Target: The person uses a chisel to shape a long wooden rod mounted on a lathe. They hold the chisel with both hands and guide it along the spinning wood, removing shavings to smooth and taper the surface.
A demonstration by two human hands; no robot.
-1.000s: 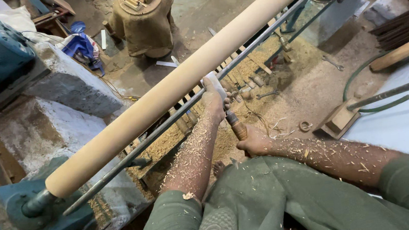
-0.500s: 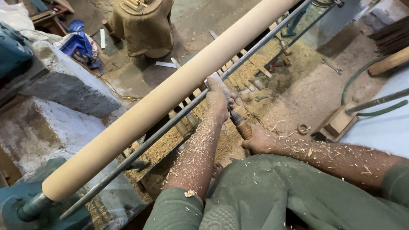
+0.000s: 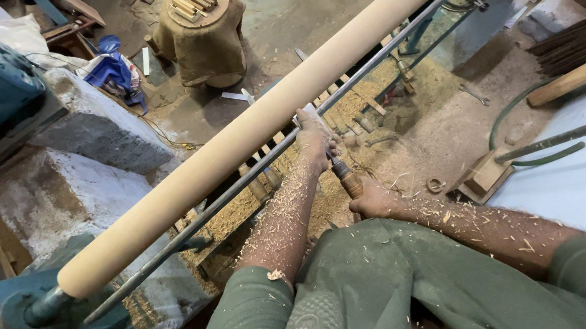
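Observation:
A long pale wooden cylinder (image 3: 249, 130) runs diagonally across the head view, mounted on a lathe. Below it lies a grey metal tool-rest bar (image 3: 240, 189). My left hand (image 3: 313, 137) presses the metal blade end of a chisel (image 3: 338, 165) onto that bar, right against the cylinder. My right hand (image 3: 373, 203) grips the chisel's brown wooden handle lower down, near my lap. Both forearms are covered in wood shavings. I wear dark green clothes (image 3: 398, 288).
A blue-green lathe headstock (image 3: 36, 320) holds the cylinder's near end. Concrete blocks (image 3: 92, 137) stand at left, a cloth-covered stump (image 3: 205, 36) with wooden pieces behind. Sawdust, a spanner (image 3: 474, 95), a green hose (image 3: 510, 129) and a wooden plank (image 3: 572, 77) lie at right.
Both hands and the chisel have slid slightly to the right along the tool-rest bar. The grip is unchanged.

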